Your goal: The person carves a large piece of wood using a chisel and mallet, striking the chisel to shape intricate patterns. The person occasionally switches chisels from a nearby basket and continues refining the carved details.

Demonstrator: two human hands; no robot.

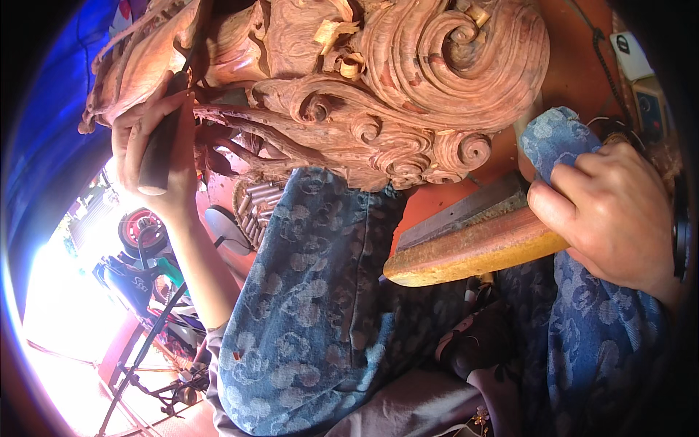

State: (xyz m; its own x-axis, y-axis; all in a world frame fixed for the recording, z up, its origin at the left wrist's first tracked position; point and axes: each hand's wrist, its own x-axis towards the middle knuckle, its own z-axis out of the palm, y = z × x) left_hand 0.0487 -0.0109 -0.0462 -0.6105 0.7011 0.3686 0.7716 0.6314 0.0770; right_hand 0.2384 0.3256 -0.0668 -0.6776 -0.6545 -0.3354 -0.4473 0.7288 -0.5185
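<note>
Red-tiled floor (437, 207) lies under the scene, with a blue sheet (54, 95) at the far left and a glaring bright opening nearer on that side, where a wheel (142, 231) shows. At the far side, spanning from left to middle, is a reddish wood carving (415, 109), just beyond blue patterned trousers (291, 291). Curled shavings (351, 67) lie on it.

At the carving's left part, the left hand (129, 149) has its grip wrapped around a dark tool handle (166, 156); whether the tip touches wood I cannot tell. On the right, the right hand (615, 204) is clenched on a yellow-edged wooden bar (466, 255), apart from the handle and near the carving's near edge.

Progress looks well advanced: scrolls and flowing grooves on the right are deeply cut. Judging by the loose shavings and the rough-looking grooves, some trimming and smoothing probably remains; how much is unclear.
</note>
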